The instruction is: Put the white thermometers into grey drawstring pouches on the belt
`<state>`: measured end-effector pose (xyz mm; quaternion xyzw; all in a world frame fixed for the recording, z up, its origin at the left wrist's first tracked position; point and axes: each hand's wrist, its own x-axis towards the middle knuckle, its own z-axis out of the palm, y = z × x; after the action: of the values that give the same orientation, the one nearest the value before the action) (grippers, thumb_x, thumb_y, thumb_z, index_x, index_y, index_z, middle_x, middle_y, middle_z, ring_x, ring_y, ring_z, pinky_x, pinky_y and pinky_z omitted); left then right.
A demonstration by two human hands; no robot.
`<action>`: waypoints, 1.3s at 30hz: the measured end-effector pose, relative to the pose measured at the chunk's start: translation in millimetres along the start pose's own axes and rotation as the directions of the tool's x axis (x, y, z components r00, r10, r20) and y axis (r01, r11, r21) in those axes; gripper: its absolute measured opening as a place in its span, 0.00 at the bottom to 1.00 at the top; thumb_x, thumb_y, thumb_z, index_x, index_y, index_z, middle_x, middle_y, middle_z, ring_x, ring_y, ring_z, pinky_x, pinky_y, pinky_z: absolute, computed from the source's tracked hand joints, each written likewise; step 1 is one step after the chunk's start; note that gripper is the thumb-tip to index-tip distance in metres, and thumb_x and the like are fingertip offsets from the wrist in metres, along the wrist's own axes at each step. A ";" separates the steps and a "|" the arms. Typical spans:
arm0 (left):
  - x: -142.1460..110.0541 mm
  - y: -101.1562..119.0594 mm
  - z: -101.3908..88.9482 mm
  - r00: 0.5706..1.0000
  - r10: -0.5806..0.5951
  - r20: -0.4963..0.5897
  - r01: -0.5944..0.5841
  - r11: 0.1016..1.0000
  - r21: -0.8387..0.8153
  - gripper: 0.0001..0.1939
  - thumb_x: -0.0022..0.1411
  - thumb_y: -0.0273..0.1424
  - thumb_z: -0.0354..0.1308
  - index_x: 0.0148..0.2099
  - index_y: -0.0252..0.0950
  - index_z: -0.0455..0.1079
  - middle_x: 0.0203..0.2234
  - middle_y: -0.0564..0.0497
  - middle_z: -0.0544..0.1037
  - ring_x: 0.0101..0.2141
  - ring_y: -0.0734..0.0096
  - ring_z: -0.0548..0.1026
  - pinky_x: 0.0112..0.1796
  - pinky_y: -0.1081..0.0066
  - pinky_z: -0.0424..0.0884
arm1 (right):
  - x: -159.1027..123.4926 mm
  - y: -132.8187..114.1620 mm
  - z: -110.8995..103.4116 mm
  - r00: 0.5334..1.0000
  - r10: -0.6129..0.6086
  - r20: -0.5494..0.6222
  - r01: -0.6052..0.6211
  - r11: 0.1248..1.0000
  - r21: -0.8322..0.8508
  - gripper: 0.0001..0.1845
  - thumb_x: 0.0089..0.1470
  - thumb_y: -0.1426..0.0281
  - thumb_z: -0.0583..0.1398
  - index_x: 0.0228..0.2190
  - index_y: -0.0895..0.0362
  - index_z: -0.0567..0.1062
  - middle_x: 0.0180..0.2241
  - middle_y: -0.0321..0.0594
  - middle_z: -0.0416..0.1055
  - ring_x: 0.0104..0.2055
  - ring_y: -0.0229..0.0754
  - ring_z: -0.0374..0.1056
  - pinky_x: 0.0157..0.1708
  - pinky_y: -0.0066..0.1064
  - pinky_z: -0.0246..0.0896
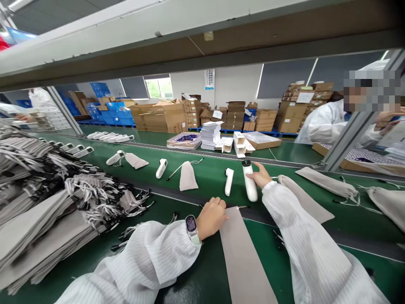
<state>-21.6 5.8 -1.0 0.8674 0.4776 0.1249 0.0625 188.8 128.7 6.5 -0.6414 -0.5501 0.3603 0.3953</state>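
Observation:
My left hand, with a watch on its wrist, is closed on the upper end of a long flat grey drawstring pouch. The pouch lies towards me on the near green surface. My right hand has its thumb and fingers around a white handheld device with a black top, on the green belt. A smaller white device with an angled head lies just left of it. Right of my right hand rests another grey pouch, partly behind my sleeve.
Grey drawstring pouches are heaped at the left. Along the belt lie a short pouch and more white devices. Beyond are a paper stack and open white boxes. A co-worker is behind the post at right. A shelf hangs overhead.

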 end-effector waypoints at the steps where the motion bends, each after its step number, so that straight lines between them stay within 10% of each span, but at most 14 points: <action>1: 0.5 -0.4 -1.0 1.000 -0.004 0.000 0.004 1.000 -0.003 0.07 0.57 0.30 0.53 0.36 0.34 0.60 0.33 0.48 0.65 0.37 0.63 0.63 0.36 0.68 0.61 | -3.8 -6.3 0.9 0.999 -0.017 0.028 0.015 0.998 0.067 0.40 0.42 0.70 0.57 0.54 0.54 0.44 0.33 0.40 0.68 0.36 0.43 0.67 0.32 0.34 0.64; 9: -0.4 0.5 -5.2 1.000 0.006 0.011 -0.006 1.000 -0.021 0.06 0.58 0.29 0.51 0.28 0.35 0.60 0.27 0.50 0.68 0.34 0.63 0.63 0.33 0.67 0.59 | -43.9 -45.9 21.1 0.947 -0.203 0.249 0.031 0.828 0.560 0.46 0.34 0.71 0.63 0.52 0.39 0.47 0.34 0.33 0.66 0.35 0.41 0.65 0.31 0.36 0.64; 21: 7.4 -1.7 -24.8 0.987 -0.057 -0.153 0.006 0.949 -0.316 0.09 0.64 0.35 0.39 0.33 0.37 0.54 0.25 0.55 0.65 0.26 0.72 0.65 0.25 0.74 0.59 | -54.4 -57.1 24.8 0.940 -0.153 0.306 -0.096 0.740 0.666 0.28 0.37 0.72 0.63 0.41 0.44 0.59 0.28 0.30 0.64 0.29 0.36 0.64 0.28 0.32 0.64; 26: 9.4 -4.8 -33.1 0.942 -0.126 -0.311 0.001 0.927 -0.374 0.07 0.63 0.32 0.40 0.34 0.37 0.54 0.32 0.52 0.60 0.32 0.71 0.63 0.35 0.71 0.61 | -65.9 -54.1 32.2 0.715 -0.100 0.692 -0.246 0.891 0.382 0.17 0.44 0.54 0.56 0.33 0.53 0.65 0.27 0.35 0.65 0.27 0.35 0.64 0.23 0.30 0.64; 33: 13.3 -14.2 -42.1 0.930 -0.135 -0.343 -0.012 0.919 -0.395 0.08 0.62 0.32 0.41 0.33 0.37 0.60 0.33 0.51 0.59 0.37 0.70 0.63 0.42 0.71 0.60 | -75.0 -53.9 52.1 0.701 0.002 0.713 -0.095 0.991 0.091 0.29 0.40 0.43 0.49 0.17 0.57 0.58 0.11 0.26 0.48 0.11 0.25 0.41 0.09 0.17 0.31; 36: 10.8 -17.8 -44.3 0.933 -0.190 -0.307 0.076 0.935 -0.346 0.08 0.61 0.32 0.44 0.33 0.36 0.63 0.31 0.51 0.62 0.38 0.69 0.63 0.41 0.71 0.60 | -78.8 -51.5 54.1 0.748 -0.081 0.658 0.142 0.989 -0.039 0.31 0.42 0.41 0.43 0.12 0.56 0.55 0.07 0.29 0.46 0.10 0.29 0.43 0.10 0.24 0.40; 39: 5.9 -20.3 -54.4 0.930 -0.297 -0.215 0.227 0.927 -0.298 0.12 0.56 0.38 0.50 0.35 0.34 0.63 0.26 0.51 0.65 0.29 0.69 0.66 0.31 0.71 0.64 | -63.6 -36.9 36.9 0.820 -0.417 0.393 0.527 0.818 -0.231 0.30 0.43 0.44 0.44 0.18 0.54 0.69 0.17 0.45 0.67 0.21 0.44 0.63 0.21 0.37 0.57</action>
<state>-50.2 21.1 47.5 0.7551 0.5727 0.2900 0.1333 131.6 72.8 25.8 -0.4708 -0.8029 0.2526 0.2642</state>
